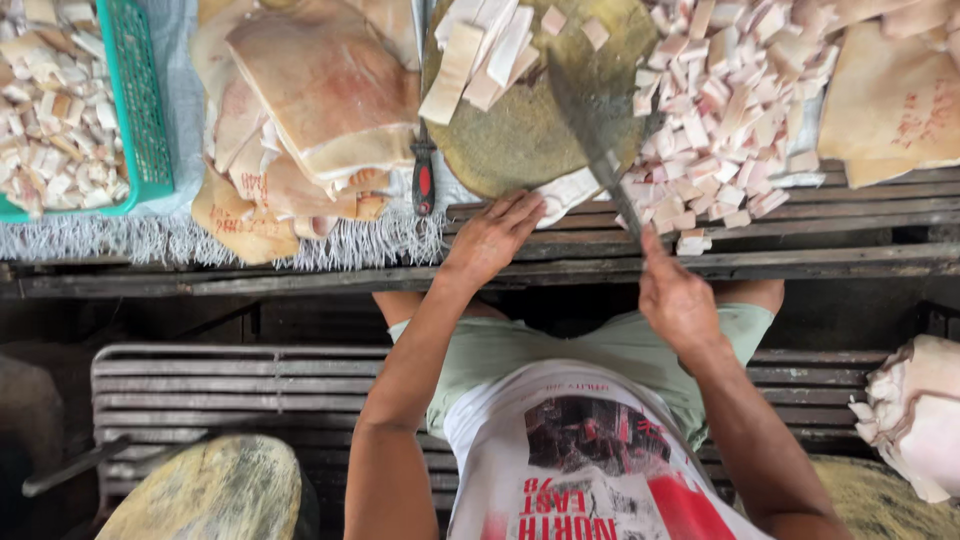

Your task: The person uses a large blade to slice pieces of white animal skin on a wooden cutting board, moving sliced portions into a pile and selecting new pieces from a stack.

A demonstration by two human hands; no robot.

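The right hand (678,297) is closed in a fist around the handle of a cleaver (597,120), at the near edge of the slatted bench (860,262). The cleaver's long axis runs on a diagonal: the handle is low and to the right in the view, and the wide dark blade points up and to the left, over the round board (520,140). The blade lies across the right part of the board, with its tip near the strips (480,55) at the far side.

The left hand (492,238) rests flat with the fingers spread a little and pointing up-right. Its fingertips touch a pale slab piece (566,190) at the near rim of the board, just beside the blade. The hand does not pinch anything.

The strips are long, and their long axes run mostly away from the person. Right of the board is a heap of cubes (725,110). Left of it lie big slabs (320,90) on a fringed cloth (150,238), and a small knife (424,175) with a red and black handle lies between the slabs and the board, pointing away. A green basket (140,110) with more cubes stands at the far left.
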